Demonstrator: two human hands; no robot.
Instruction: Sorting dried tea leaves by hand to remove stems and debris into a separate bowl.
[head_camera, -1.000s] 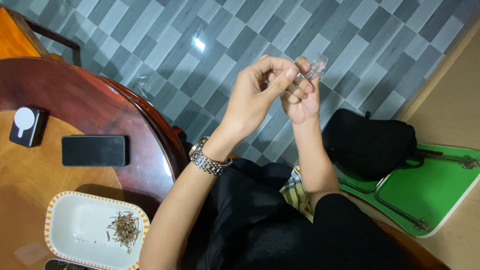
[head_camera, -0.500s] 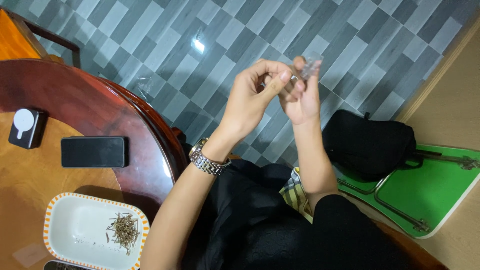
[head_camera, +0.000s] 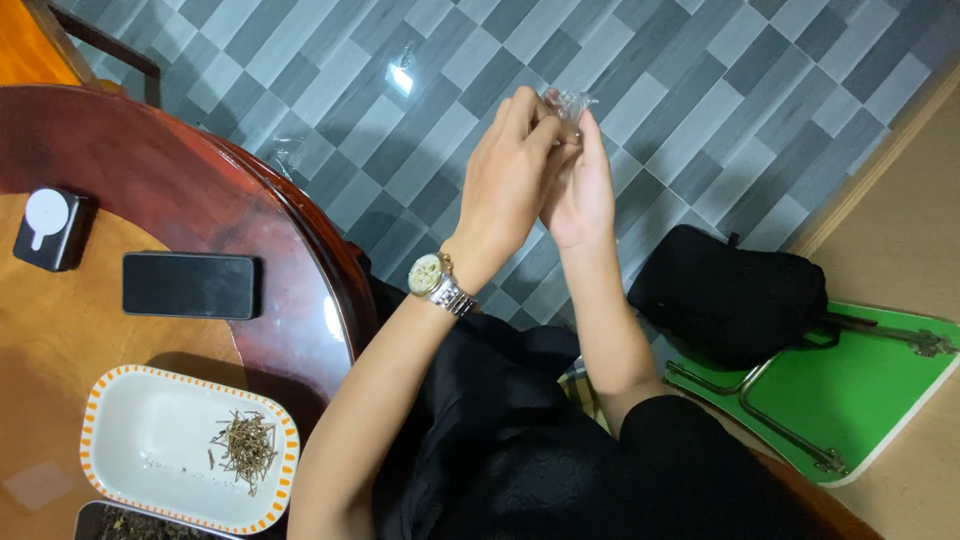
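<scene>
A small clear plastic piece (head_camera: 568, 101) sits near the top centre of the frame, pinched at the fingertips of both hands raised together above the grey tiled floor (head_camera: 700, 90). The left hand (head_camera: 510, 180), with a metal wristwatch (head_camera: 436, 280) below it, presses against the right hand (head_camera: 582, 190), fingers of both curled onto the piece. At lower left, the wooden tabletop (head_camera: 60, 340) carries a black phone (head_camera: 188, 285) and a white orange-rimmed dish (head_camera: 150, 440) of dried twigs (head_camera: 245, 448).

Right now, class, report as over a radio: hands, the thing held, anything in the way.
Left hand and right hand raised together over the floor, both pinching a small clear wrapper. Grip closed on it. Nothing between hands; tray and phone lie apart on the table.
</scene>
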